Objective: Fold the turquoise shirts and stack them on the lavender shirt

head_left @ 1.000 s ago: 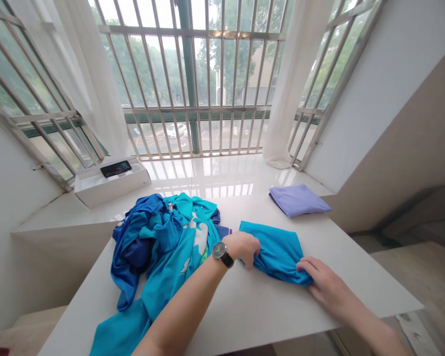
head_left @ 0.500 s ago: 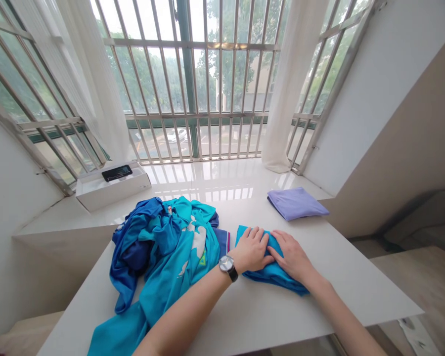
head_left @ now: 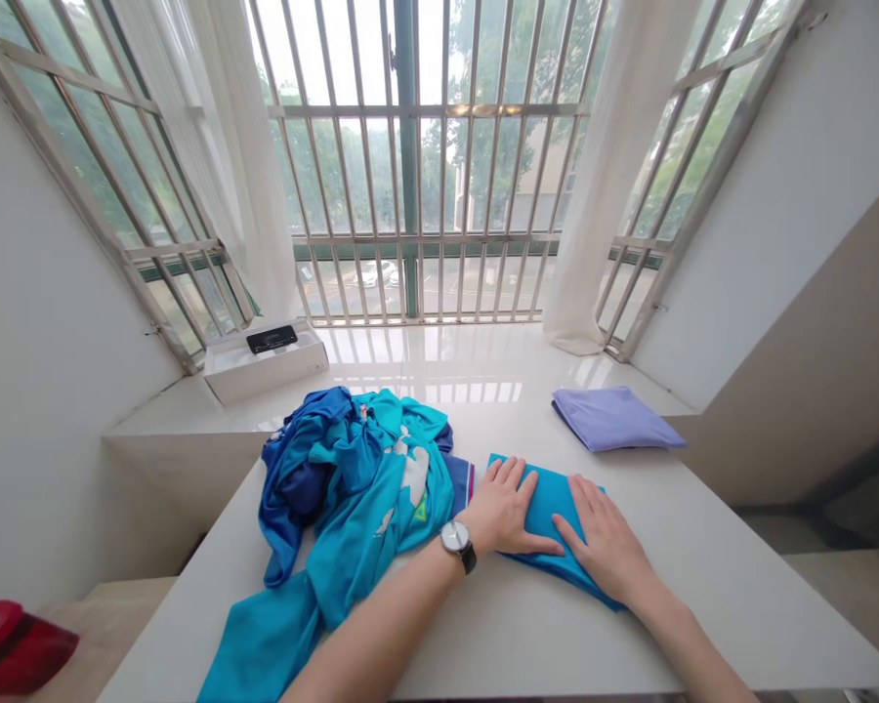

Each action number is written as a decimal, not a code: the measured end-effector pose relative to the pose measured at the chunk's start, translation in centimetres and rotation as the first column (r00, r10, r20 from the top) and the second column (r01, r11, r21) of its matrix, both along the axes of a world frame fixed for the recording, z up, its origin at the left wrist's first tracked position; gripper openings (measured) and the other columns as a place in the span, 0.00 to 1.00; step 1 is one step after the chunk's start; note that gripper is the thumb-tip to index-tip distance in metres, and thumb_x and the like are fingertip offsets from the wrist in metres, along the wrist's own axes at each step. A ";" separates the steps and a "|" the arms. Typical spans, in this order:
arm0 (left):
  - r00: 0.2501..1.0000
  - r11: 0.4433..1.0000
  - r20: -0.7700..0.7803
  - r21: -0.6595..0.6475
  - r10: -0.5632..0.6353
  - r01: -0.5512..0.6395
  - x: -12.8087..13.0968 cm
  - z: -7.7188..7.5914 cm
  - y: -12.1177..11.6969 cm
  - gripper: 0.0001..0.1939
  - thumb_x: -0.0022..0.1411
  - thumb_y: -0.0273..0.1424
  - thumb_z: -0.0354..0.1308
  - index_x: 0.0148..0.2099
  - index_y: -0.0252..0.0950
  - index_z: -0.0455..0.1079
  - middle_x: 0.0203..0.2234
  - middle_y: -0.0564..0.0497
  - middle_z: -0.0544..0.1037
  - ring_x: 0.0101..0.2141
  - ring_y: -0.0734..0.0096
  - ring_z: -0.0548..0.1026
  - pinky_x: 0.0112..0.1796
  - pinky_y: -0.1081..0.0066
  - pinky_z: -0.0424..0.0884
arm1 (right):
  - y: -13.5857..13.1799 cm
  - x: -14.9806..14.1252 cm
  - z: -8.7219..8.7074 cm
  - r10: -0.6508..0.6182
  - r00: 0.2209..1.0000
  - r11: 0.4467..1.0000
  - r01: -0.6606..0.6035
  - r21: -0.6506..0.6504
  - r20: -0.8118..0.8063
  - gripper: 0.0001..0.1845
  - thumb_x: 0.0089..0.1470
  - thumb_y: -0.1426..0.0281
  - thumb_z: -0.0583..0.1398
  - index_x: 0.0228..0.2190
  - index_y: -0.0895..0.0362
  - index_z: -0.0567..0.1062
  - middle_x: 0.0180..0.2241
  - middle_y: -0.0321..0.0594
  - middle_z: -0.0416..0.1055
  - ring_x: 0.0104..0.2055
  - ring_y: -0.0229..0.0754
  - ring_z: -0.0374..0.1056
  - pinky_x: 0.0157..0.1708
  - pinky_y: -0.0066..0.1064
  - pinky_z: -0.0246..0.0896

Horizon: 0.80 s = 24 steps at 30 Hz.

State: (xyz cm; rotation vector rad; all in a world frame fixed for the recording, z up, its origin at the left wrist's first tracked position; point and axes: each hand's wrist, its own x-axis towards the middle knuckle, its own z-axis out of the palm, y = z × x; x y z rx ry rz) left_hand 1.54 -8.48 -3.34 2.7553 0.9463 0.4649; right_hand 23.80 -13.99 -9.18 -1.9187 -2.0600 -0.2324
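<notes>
We see a folded blue cloth [head_left: 548,498] on the white table [head_left: 527,640], right under both hands. The left hand [head_left: 509,508] lies flat on its left part, fingers out straight and thumb stuck out, with a round watch [head_left: 455,536] on the wrist. The right hand [head_left: 606,542] lies flat on its right part, fingers long and a bit apart, and we see the two thumbs near each other. Just left of the left hand we find a messy pile of blue clothes [head_left: 388,498] with white shapes on it. Past the right hand, up and to the right, we see a folded purple cloth [head_left: 619,418]. The table is smooth, and beyond the hands we see a shiny white ledge [head_left: 446,356] with window light on it. Far left of the left hand, a white box [head_left: 271,373] sits on the ledge with a black thing [head_left: 272,339] on top. Straight ahead of the hands we see metal bars [head_left: 476,110], a green window frame [head_left: 408,176], and a pale curtain on each side. Low and far left of the left hand, we see something red [head_left: 25,649].
</notes>
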 end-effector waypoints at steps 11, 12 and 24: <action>1.000 0.998 0.024 -0.065 -0.012 0.013 -0.1 0.2 0.0 0.61 0.50 0.71 0.44 0.71 0.30 0.47 0.68 0.33 0.50 0.68 0.45 0.45 0.65 0.49 0.42 | 0.8 -0.9 1.7 0.177 0.984 0.984 -0.177 0.007 0.018 0.31 0.64 0.56 0.48 0.59 0.63 0.68 0.62 0.53 0.64 0.64 0.54 0.59 0.61 0.47 0.58; 0.999 0.998 0.029 -0.068 -0.016 0.018 -0.2 0.2 -0.1 0.61 0.50 0.71 0.44 0.71 0.30 0.46 0.68 0.33 0.50 0.68 0.45 0.45 0.65 0.49 0.42 | 0.8 -0.8 1.6 0.171 0.985 0.985 -0.170 -0.022 0.017 0.32 0.63 0.54 0.49 0.60 0.62 0.68 0.63 0.51 0.63 0.65 0.54 0.57 0.62 0.49 0.57; 1.000 0.998 0.007 -0.064 -0.020 0.020 -0.5 0.4 -0.2 0.61 0.50 0.71 0.46 0.71 0.32 0.45 0.70 0.36 0.47 0.69 0.45 0.43 0.66 0.49 0.41 | 0.0 -0.5 0.9 0.046 0.999 0.996 -0.044 -0.076 0.019 0.40 0.60 0.47 0.49 0.63 0.60 0.62 0.67 0.51 0.54 0.68 0.57 0.50 0.64 0.52 0.50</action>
